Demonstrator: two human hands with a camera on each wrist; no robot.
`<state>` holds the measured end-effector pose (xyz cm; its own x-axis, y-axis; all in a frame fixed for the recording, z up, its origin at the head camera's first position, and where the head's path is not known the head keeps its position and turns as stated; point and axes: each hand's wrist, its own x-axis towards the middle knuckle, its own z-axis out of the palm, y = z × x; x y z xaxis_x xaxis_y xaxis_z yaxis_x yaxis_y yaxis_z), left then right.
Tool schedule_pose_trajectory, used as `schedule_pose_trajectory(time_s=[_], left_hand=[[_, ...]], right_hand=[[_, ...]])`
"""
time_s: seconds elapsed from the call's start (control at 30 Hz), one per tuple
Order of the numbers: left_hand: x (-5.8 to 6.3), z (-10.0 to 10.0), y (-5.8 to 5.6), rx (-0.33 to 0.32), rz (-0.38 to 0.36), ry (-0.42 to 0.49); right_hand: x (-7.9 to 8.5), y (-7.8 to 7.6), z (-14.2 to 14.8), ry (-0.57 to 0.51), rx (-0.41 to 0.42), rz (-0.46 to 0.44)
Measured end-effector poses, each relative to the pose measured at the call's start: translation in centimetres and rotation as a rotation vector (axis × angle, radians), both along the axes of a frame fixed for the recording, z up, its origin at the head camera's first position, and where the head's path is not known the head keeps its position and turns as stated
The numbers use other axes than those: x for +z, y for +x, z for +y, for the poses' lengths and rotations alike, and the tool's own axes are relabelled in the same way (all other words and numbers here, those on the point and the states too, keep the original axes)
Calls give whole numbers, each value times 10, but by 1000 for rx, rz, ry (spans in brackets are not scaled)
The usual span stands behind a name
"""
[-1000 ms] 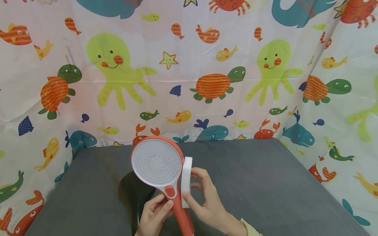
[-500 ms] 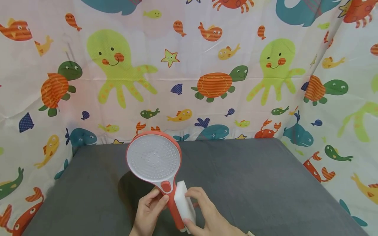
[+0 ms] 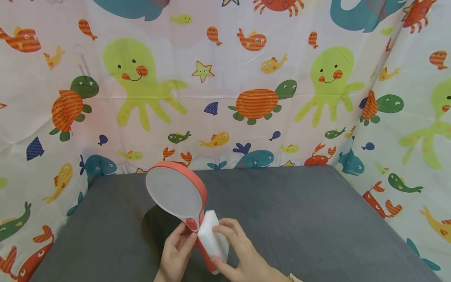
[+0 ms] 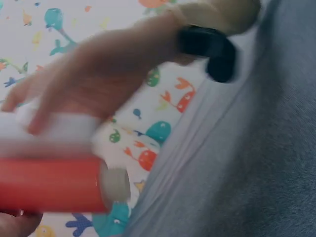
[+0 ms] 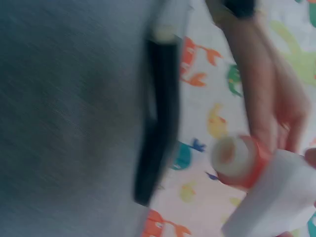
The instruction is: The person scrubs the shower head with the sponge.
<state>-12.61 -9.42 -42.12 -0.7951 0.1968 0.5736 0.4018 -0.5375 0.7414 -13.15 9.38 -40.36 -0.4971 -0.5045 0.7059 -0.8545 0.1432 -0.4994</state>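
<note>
My left hand (image 3: 176,248) grips the handle of a red shower head (image 3: 174,192) with a light grey nozzle face, tilted up to the left. A white block-shaped sponge (image 3: 213,239) is pinched in my right hand (image 3: 243,250) and lies against the right side of the handle. In the left wrist view, blurred, the sponge (image 4: 59,133) runs along the red handle (image 4: 54,182), whose pale threaded-looking end points right. The right wrist view shows the hollow handle end (image 5: 229,155) beside the sponge (image 5: 281,197), with the left hand (image 5: 266,84) behind.
A dark rounded shape (image 3: 155,225) lies on the grey cloth-covered table (image 3: 282,211) behind the left hand. A blurred black angled bar (image 5: 160,113) shows in the right wrist view. A sea-animal curtain (image 3: 197,102) hangs round the table's back and sides.
The sponge has moved from upright beside the head down onto the handle, now tilted. The shower head has shifted left and turned so its red right rim shows more.
</note>
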Motion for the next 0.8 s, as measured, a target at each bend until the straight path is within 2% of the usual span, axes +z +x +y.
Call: schedule_pose_trajectory(time_s=[0.07, 0.13, 0.2, 0.27, 0.4, 0.6, 0.7, 0.8], left_hand=[[2, -2, -1, -23, -51, 31], [3, -3, -1, -9, -107, 37], [4, -4, -1, 11, -141, 22], [3, -3, -1, 24, -146, 11], [2, -2, -2, -27, -75, 24], [0, 2, -1, -105, 34, -5], [-1, 1, -1, -133, 78, -19], [1, -2, -2, -111, 95, -32]], right_hand=[[-8, 5, 2, 95, 2, 3], [-13, 10, 3, 148, -3, 26], [-14, 12, 3, 163, 10, 36], [-14, 12, 3, 149, 22, 30], [-8, 6, -1, 68, 31, 19], [16, -8, -11, -15, -67, 38], [23, -10, -13, -14, -82, 27], [19, -5, -10, 42, -79, 72]])
